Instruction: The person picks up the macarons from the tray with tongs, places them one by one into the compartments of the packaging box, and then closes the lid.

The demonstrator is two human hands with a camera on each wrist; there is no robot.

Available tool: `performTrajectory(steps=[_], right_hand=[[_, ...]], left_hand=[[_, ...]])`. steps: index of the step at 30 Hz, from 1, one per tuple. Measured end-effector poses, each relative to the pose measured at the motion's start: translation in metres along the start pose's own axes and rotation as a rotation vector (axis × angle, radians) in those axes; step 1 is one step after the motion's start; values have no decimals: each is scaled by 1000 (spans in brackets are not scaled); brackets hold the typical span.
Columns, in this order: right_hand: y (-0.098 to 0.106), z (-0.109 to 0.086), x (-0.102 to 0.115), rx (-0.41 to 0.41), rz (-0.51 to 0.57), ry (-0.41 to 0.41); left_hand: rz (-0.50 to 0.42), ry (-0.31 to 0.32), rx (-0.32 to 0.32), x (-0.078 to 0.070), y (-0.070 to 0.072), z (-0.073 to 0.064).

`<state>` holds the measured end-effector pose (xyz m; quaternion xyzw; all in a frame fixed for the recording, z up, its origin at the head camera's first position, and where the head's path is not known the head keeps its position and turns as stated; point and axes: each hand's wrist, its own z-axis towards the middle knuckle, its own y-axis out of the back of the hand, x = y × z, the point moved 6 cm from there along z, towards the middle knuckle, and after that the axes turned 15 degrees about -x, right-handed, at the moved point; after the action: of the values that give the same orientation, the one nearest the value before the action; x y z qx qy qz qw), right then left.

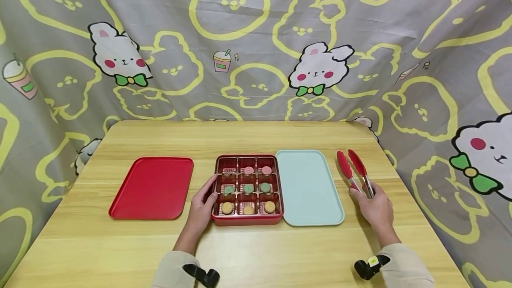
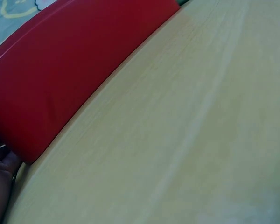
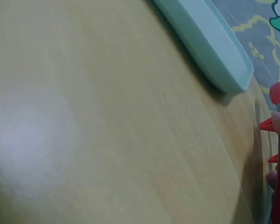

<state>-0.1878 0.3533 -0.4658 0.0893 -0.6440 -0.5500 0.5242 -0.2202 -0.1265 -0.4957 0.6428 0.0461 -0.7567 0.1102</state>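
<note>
A red box [image 1: 248,221] stands mid-table, its tray insert split into compartments. Small round pieces like cookies lie inside: two pink cookies [image 1: 248,170] in the back row's middle and right compartments, three green cookies [image 1: 248,188] in the middle row, three yellow cookies [image 1: 248,210] in front. My left hand [image 1: 201,206] rests against the box's left side, fingers along the wall; the left wrist view shows the box wall [image 2: 60,79] close up. Off to the right, my right hand [image 1: 376,208] grips tongs [image 1: 355,170] with red tips, pointing away from me, their arms spread.
A pale mint tray [image 1: 310,190] lies against the box's right side, between it and the tongs. To the left, a flat red tray [image 1: 154,188] sits on the wooden table [image 1: 248,257]. A patterned curtain [image 1: 256,57] hangs behind and at both sides.
</note>
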Motion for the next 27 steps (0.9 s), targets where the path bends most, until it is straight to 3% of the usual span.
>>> performTrajectory(steps=[27], right_hand=[[-8, 4, -8, -17, 26, -77]], left_hand=[[2, -22, -2, -2, 0, 0]])
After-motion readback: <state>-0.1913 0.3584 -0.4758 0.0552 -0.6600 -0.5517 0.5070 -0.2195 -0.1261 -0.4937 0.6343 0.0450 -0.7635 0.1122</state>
